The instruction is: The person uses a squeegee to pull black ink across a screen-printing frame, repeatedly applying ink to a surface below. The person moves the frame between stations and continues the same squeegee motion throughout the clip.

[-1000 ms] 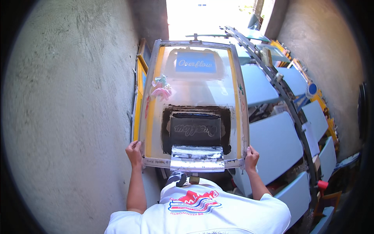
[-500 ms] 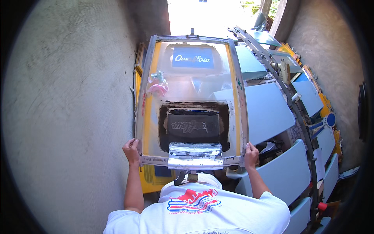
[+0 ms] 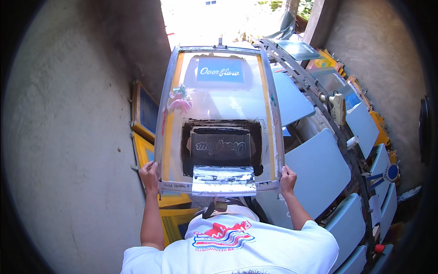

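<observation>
A large screen-printing frame with metal sides and translucent mesh is held out in front of my body. My left hand closes on its near left corner, and my right hand pinches the near right corner. Black ink surrounds a dark stencil panel with lettering on the near half. A silver squeegee smeared with ink lies across the near rail, between the hands. A blue stencil patch with pale script is at the far end. Pink and green smudges mark the mesh's left side.
On the right stands a long metal rack with several light-blue panels. Yellow-edged frames and a wooden frame lean along the grey left wall. Beyond the far end is a bright opening.
The view has shifted along the passage, and more leaning frames show at the left wall. The screen frame stays in both hands, and the panels on the right sit differently in view.
</observation>
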Demonstrator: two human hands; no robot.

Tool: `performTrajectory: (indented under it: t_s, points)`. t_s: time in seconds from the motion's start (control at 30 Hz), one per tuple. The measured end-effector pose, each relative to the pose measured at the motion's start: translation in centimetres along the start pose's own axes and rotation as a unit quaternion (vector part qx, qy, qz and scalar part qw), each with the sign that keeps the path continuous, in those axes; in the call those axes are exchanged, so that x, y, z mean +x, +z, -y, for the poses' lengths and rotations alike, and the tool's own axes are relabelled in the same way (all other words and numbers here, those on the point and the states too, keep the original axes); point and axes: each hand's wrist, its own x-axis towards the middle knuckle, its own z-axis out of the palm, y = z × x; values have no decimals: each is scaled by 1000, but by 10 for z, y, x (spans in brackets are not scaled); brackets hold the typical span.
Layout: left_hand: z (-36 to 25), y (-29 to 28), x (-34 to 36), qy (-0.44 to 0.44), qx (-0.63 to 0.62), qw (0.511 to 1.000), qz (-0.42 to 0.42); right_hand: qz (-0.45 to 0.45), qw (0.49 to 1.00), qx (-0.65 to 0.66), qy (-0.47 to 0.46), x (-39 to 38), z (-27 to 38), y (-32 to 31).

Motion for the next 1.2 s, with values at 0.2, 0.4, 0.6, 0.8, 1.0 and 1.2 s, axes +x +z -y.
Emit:
performTrajectory:
  t_s: [0.2,0.4,0.6,0.8,1.0,1.2]
  points:
    - [33,286,-4,58,-8,998,14,1,999,20,26,275,-100,-61]
    - [-107,905,-62,37,34,999,2,-10,1000,13,-10,873,-142,-271]
    - [-220,1015,-173,24,4,1000,-17,10,1000,-15,-10,973,-117,-448]
    - [-185,1144,-438,25,-21,998,55,-36,999,-3,-13,983,-279,-701]
    - [-115,1349,-792,23,53,995,82,-29,998,-58,26,1048,-547,-1039]
    - [-52,1513,-1049,-7,60,993,102,-46,993,-59,94,1114,-738,-1281]
